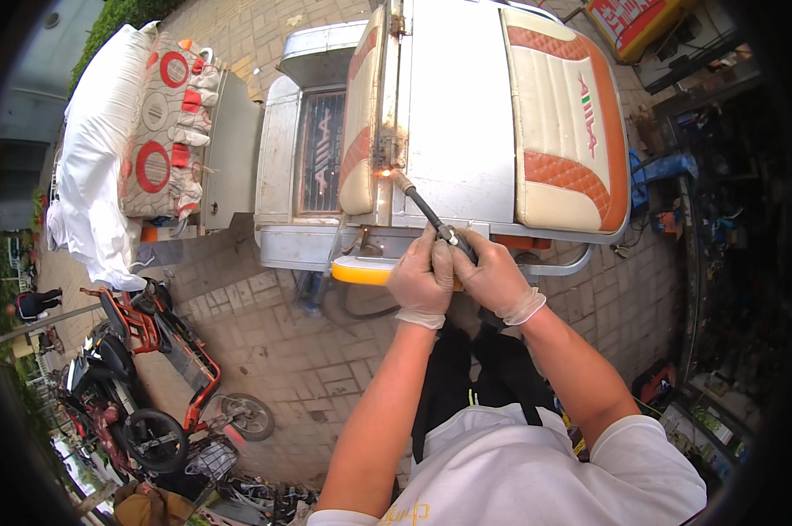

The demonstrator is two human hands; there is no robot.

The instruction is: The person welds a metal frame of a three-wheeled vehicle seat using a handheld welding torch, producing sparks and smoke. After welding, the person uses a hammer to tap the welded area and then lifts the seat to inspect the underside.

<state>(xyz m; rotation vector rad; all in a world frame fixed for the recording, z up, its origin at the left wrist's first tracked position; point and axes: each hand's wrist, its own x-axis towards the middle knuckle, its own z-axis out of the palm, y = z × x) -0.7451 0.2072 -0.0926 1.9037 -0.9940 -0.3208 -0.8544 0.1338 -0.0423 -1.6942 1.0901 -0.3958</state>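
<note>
Both my hands wear thin pale gloves and meet on a black welding torch (425,207) with a copper-coloured nozzle. My left hand (418,276) is closed, fingers pressed to the torch's handle. On the other side of it, my right hand (494,279) grips the same handle. An orange-white glow (384,174) shows at the nozzle's tip, against the rusty metal frame (389,131) beside a cream and orange seat back (361,131). To its right lies a silver metal panel (461,105), then a padded cream and orange seat cushion (567,123). My fingers partly hide the handle.
A yellow-edged bar (361,271) runs along the vehicle's near side. At left stands a cart with a patterned cushion (155,131) and white cloth (98,149). Lower left are an orange scooter (198,368) and several bikes. Cluttered shelves (729,219) line the right.
</note>
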